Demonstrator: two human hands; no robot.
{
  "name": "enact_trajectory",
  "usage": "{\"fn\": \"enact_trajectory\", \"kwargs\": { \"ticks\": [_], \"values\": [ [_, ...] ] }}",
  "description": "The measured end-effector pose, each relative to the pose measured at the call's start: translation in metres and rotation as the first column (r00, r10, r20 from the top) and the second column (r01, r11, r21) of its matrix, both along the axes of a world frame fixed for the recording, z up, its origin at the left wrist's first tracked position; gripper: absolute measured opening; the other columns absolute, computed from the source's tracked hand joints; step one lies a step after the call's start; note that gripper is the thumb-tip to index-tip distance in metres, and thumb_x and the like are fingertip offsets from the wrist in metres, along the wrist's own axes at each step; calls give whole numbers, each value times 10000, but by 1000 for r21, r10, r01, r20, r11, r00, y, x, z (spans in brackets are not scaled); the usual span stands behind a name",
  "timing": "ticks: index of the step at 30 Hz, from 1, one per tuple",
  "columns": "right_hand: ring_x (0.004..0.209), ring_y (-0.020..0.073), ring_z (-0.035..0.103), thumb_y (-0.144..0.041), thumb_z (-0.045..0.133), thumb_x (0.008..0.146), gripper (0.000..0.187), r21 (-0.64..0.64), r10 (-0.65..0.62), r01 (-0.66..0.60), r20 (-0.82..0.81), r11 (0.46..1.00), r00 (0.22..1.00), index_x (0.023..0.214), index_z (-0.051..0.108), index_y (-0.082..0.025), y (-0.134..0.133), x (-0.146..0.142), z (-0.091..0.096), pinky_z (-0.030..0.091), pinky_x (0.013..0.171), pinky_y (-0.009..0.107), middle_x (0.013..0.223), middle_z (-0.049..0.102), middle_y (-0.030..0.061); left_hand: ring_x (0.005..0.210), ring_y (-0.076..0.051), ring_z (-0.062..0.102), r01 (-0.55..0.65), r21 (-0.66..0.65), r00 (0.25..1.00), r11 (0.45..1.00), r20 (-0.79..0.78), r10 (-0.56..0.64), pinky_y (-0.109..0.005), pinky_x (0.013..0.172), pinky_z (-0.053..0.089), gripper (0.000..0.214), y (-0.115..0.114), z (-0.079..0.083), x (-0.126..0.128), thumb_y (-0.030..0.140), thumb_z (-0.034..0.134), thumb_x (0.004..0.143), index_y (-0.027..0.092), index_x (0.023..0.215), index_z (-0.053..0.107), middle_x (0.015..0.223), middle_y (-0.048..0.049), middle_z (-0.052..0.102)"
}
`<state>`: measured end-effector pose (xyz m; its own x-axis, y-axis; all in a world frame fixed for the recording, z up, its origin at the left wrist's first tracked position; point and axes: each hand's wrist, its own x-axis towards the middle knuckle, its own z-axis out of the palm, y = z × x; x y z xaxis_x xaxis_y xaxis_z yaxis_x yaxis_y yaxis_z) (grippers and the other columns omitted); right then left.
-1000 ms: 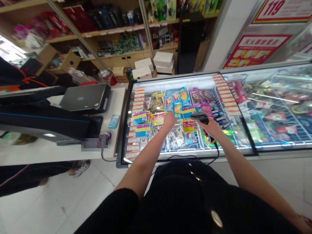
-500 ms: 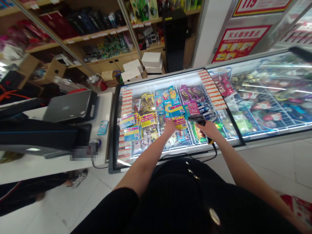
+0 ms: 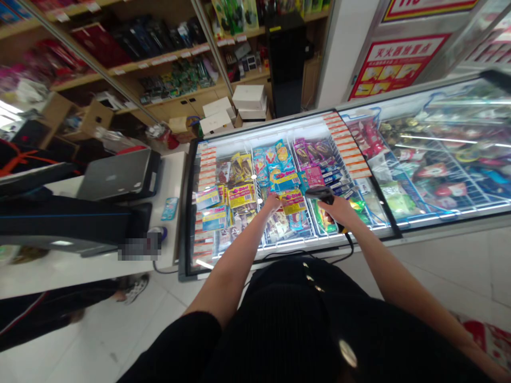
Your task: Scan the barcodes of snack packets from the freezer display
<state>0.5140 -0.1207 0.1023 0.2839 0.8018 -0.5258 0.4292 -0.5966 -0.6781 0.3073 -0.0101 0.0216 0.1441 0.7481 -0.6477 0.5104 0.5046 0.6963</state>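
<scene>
I stand at a lit chest freezer (image 3: pixel 186 213) full of coloured ice-cream packets in wire baskets. My left hand (image 3: pixel 272 204) reaches into the middle basket, its fingers closed on the edge of a yellow and pink packet (image 3: pixel 293 201). My right hand (image 3: pixel 334 209) is wrapped round a black corded barcode scanner (image 3: pixel 321 194), whose head points at that packet. The scanner's cable (image 3: pixel 346 251) trails back over the freezer's front edge.
A white counter (image 3: pixel 80 268) to the left carries a closed grey laptop (image 3: pixel 114 175), a black till screen (image 3: pixel 59 221) and a small blue card. Another person's legs and shoe (image 3: pixel 133 288) show under it. A second glass-lidded freezer (image 3: pixel 439 159) continues right. Stocked shelves and white boxes (image 3: pixel 249 97) stand behind.
My left hand has shifted slightly left and nearer in the basket and now grips the yellow and pink packet. My right hand has kept the scanner beside it. The camera view has swung a little.
</scene>
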Motion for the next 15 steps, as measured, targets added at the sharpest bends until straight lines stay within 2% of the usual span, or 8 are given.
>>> {"fn": "enact_trajectory", "kwargs": {
  "ticks": [3,9,15],
  "values": [
    [409,124,572,-355,630,860,236,12,21,-21,18,1000,1000,727,555,-175,2,-1,0,437,418,207,533,590,7,838,-200,708,-58,-155,988,986,133,79,-329,781,564,217,7,9,-4,163,753,748,163,875,576,830,-38,716],
    [408,126,582,-351,618,863,232,22,52,-53,47,998,998,728,548,-175,4,-5,2,431,417,203,546,605,11,787,-174,703,-139,-123,956,983,244,166,-328,794,568,167,19,23,-14,107,703,784,158,888,582,800,-28,716],
    [388,122,555,-327,613,858,219,27,21,-20,-20,999,1000,713,539,-180,2,-12,6,427,400,213,536,583,0,802,-170,705,-159,-105,950,982,254,181,-349,832,564,215,23,25,-17,135,715,790,161,941,564,827,-18,708]
  ]
}}
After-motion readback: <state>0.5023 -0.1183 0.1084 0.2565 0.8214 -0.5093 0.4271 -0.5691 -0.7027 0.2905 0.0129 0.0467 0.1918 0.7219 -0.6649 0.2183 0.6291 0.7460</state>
